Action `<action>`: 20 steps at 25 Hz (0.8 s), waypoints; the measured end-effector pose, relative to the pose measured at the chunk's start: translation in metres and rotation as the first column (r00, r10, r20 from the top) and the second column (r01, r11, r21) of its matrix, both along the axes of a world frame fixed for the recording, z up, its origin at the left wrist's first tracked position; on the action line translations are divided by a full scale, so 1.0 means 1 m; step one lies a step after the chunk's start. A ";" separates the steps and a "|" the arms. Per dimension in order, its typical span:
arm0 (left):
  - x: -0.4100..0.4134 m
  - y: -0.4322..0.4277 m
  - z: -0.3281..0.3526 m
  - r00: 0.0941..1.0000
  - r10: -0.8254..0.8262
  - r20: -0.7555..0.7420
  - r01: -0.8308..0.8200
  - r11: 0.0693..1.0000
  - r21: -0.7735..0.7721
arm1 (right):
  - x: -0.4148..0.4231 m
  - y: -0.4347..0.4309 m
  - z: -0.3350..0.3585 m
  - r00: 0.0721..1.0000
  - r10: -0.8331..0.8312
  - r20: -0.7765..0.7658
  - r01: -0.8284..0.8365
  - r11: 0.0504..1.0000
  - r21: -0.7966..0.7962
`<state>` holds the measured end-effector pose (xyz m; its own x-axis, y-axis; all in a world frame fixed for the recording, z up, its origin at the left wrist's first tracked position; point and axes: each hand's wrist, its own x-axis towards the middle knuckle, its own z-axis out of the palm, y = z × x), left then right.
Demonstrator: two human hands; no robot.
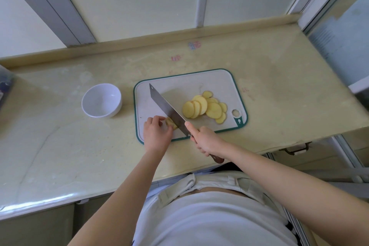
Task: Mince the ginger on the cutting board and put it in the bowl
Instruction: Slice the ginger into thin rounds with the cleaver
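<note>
the ginger stub (171,123) lies at the near left of the cutting board (191,84), held under the curled fingers of the left hand (157,134), its cut face against the cleaver (165,106) that the right hand (207,142) grips by the handle just to its right, with the bowl (101,100) further left

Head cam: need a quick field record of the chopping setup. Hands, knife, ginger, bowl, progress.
left hand: holds the ginger piece down on the cutting board, fingers curled
right hand: grips the cleaver by its handle
cleaver: blade runs diagonally across the board, right beside the ginger piece
ginger slices: overlapping pile on the board's right half
bowl: white, on the counter left of the board, nothing in it
progress: slicing under way, nothing minced yet
</note>
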<state>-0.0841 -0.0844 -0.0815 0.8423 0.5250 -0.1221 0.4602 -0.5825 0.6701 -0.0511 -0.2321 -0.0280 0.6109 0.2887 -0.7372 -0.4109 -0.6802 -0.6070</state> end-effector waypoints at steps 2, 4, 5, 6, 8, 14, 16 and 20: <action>-0.004 0.002 -0.001 1.000 -0.025 0.000 0.025 1.000 -0.002 | 0.000 -0.001 0.002 1.000 0.008 0.026 -0.009 1.000 0.028; -0.005 0.003 -0.002 1.000 -0.025 -0.003 0.025 0.999 -0.024 | -0.002 -0.002 0.005 0.999 0.004 0.044 -0.006 0.999 0.048; -0.005 0.003 -0.002 1.000 -0.017 -0.002 0.017 0.999 -0.034 | -0.003 -0.002 0.008 0.999 0.008 0.050 -0.010 0.998 0.056; -0.004 0.003 -0.001 1.000 -0.007 0.001 0.007 0.999 -0.042 | -0.003 -0.002 0.010 0.999 0.009 0.052 -0.013 0.998 0.063; -0.004 0.002 0.000 1.000 0.007 0.012 -0.006 0.999 -0.048 | -0.004 -0.002 0.013 0.999 0.011 0.048 -0.015 0.998 0.069; -0.001 0.003 -0.003 1.000 0.022 -0.002 -0.022 0.998 -0.051 | -0.004 -0.002 0.012 0.996 0.074 0.045 -0.075 0.997 0.014; 0.000 0.003 -0.004 1.000 0.026 -0.010 -0.026 0.998 -0.052 | -0.006 -0.002 0.010 0.991 0.106 0.079 -0.103 0.994 -0.040; 0.001 0.004 -0.006 0.999 0.030 -0.017 -0.031 0.998 -0.050 | -0.012 0.004 0.014 0.971 0.171 0.166 -0.157 0.983 -0.096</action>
